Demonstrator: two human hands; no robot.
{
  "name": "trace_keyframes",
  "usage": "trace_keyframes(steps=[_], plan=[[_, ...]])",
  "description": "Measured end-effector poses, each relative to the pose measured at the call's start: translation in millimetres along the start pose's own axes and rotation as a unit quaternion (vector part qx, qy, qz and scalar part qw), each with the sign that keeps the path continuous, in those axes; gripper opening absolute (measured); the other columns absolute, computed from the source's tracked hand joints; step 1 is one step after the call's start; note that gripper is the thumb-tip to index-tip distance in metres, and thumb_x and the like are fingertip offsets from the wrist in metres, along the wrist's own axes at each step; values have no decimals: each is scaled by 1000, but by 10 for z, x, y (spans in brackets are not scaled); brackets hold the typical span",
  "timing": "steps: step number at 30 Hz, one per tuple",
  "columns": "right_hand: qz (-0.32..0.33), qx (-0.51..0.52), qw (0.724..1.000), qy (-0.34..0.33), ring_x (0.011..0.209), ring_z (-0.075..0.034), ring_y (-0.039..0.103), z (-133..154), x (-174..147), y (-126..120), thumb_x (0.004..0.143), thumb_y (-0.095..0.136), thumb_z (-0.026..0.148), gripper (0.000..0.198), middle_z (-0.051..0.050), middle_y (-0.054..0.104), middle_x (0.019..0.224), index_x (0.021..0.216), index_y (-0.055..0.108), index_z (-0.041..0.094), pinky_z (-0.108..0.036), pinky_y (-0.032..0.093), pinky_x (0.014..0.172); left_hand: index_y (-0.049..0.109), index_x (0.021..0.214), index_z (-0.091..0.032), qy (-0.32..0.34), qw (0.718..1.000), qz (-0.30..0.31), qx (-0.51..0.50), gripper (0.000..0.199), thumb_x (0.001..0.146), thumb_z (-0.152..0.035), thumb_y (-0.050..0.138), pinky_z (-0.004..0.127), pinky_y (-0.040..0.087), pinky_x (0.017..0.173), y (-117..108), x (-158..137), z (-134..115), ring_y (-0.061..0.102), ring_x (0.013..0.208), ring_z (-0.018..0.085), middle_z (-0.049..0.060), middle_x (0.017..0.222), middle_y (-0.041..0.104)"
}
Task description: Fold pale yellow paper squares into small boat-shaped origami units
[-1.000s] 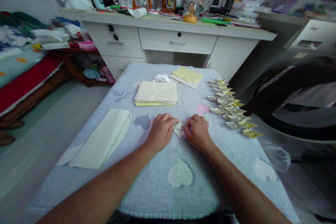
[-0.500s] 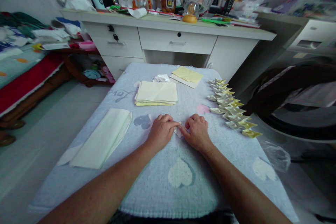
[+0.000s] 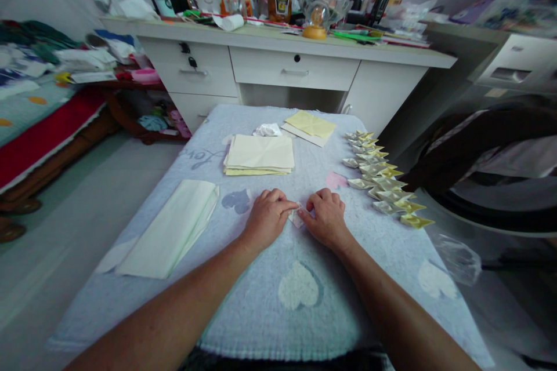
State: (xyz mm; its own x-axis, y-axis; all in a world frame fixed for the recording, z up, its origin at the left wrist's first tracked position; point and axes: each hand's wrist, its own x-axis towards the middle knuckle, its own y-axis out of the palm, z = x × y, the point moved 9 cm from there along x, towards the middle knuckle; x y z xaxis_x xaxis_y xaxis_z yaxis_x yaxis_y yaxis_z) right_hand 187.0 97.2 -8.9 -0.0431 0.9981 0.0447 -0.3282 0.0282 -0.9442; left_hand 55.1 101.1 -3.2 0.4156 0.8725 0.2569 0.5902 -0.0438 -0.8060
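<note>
A small folded piece of paper lies on the cloth-covered table, partly hidden between my hands. My left hand is closed at its left edge, index finger stretched across the top of the paper. On the right side my right hand is curled, with its thumb pressing the paper. Beyond them lies a stack of cream and yellow paper sheets. Several folded paper boats, white and yellow, stand in rows at the table's right side.
A larger folded pale sheet lies at the left of the table. Two loose sheets and a crumpled white tissue lie at the back. Behind stands a cluttered white desk; a washing machine is at right.
</note>
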Motion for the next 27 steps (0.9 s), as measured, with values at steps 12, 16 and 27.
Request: trace_keyframes(steps=[12, 16, 27], plan=[[-15, 122, 991, -59, 99, -22, 45, 27, -47, -115, 80, 65, 25, 12, -5, 51, 104, 92, 62, 22, -35, 33, 85, 62, 93, -21, -8, 1000, 12, -14, 15, 78, -18, 65, 36, 42, 84, -35, 12, -34, 53, 96, 22, 2, 96, 62], [-8, 124, 986, -111, 100, -21, 44, 149, -62, -108, 79, 64, 18, 10, -5, 52, 102, 88, 65, 22, -34, 33, 87, 64, 83, -21, 0, 1000, 22, -5, 5, 79, -20, 66, 35, 41, 82, -10, 9, -34, 53, 94, 21, 2, 92, 60], [-12, 99, 986, -136, 96, -20, 43, 234, -75, -87, 81, 63, 20, 5, -5, 54, 98, 84, 67, 20, -34, 31, 84, 67, 83, -21, 6, 1000, 21, -1, 3, 81, -24, 67, 33, 40, 81, -8, 5, -18, 53, 93, 20, 3, 91, 60]])
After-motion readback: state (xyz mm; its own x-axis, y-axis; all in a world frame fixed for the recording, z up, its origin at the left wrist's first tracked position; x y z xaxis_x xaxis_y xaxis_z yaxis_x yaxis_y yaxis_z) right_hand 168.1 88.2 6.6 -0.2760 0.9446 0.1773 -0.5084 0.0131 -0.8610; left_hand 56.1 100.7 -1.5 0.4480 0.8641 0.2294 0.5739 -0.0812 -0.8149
